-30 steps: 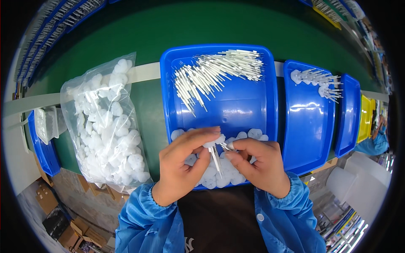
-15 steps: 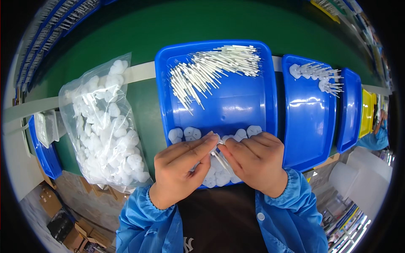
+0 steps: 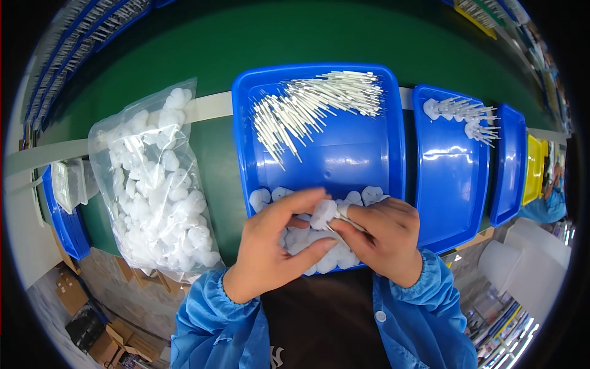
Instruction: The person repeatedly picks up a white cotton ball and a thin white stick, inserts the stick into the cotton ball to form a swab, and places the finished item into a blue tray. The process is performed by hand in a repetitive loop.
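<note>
Above the near end of the large blue tray (image 3: 246, 132), my right hand (image 3: 390, 237) pinches a white lobed plastic piece (image 3: 324, 214) by the thin white sticks joined to it. The piece tilts toward my left hand (image 3: 270, 243), whose thumb and index finger are spread around it; whether a fingertip touches it I cannot tell. More white lobed pieces (image 3: 329, 261) lie in the tray under and beside my hands, partly hidden by them. Many thin white sticks (image 3: 335, 92) with fine ends are spread across the tray's far end.
A clear bag (image 3: 153, 184) full of white lobed pieces lies left of the tray. To the right, a second blue tray (image 3: 452, 190) holds several pieces with sticks (image 3: 458, 111). Beyond it are another blue tray (image 3: 509, 169) and a yellow one (image 3: 534, 169). A person's blue sleeve (image 3: 549, 206) shows far right.
My left hand has opened from its pinch, thumb and fingers spreading apart. The white piece now shows plainly, held in my right hand.
</note>
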A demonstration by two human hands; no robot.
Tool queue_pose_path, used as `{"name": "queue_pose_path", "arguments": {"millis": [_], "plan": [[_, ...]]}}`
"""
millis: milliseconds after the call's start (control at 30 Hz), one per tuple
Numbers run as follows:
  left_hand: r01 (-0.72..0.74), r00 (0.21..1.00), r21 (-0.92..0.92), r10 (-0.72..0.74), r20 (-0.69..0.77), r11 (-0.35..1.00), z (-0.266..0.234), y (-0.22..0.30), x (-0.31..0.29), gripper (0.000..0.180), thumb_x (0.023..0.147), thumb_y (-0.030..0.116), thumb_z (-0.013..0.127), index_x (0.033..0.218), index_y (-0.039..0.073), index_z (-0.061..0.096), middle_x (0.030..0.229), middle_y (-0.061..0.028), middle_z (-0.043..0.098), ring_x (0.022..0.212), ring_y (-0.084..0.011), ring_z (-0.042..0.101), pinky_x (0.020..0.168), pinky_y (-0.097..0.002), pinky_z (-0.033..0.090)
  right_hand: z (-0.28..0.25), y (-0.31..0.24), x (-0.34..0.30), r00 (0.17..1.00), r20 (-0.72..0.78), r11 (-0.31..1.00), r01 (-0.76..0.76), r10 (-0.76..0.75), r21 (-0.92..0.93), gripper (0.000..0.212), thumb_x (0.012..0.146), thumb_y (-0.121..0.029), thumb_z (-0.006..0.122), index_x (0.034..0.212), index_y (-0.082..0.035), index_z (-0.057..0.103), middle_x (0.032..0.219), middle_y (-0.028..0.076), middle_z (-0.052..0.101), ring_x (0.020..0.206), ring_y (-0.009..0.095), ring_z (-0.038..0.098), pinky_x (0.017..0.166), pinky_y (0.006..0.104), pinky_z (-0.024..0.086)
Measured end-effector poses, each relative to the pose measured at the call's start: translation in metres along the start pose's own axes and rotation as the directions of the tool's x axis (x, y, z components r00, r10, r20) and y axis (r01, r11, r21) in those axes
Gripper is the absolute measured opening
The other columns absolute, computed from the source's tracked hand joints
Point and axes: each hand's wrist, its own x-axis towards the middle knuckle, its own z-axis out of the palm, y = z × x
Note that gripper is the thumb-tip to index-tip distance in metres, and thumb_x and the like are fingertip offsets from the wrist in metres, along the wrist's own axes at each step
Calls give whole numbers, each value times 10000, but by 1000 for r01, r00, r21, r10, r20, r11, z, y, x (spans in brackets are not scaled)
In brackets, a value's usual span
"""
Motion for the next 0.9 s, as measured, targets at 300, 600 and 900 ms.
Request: {"name": "queue_pose_path", "arguments": {"millis": [300, 600, 900], "plan": [[-398, 914, 348, 400, 68, 849, -1, 1, 4, 576, 734, 170, 1014, 1247, 23, 799, 1225, -145, 757, 1041, -303, 730, 904, -387, 590, -8, 5, 1, 978, 96, 817, -206, 184, 539, 428, 827, -80, 930, 1215, -26, 758, 967, 86, 765, 876, 203, 741, 796, 332, 575], [-499, 857, 423, 503, 111, 757, 2, 17, 3, 567, 754, 219, 1000, 1256, 38, 813, 1234, -128, 752, 1007, -278, 731, 845, -372, 574, -24, -2, 8, 991, 99, 835, -128, 88, 536, 395, 843, -64, 902, 1201, -4, 745, 961, 97, 753, 858, 188, 738, 785, 317, 572], [-478, 878, 311, 461, 132, 821, 8, 17, 3, 577, 749, 111, 1000, 1290, 41, 810, 1295, -144, 728, 1143, -301, 763, 955, -383, 640, -31, -5, 0, 898, 327, 468, -434, 295, 770, 246, 964, 26, 798, 1196, 25, 718, 978, 69, 760, 898, 97, 753, 762, 260, 586]]}}
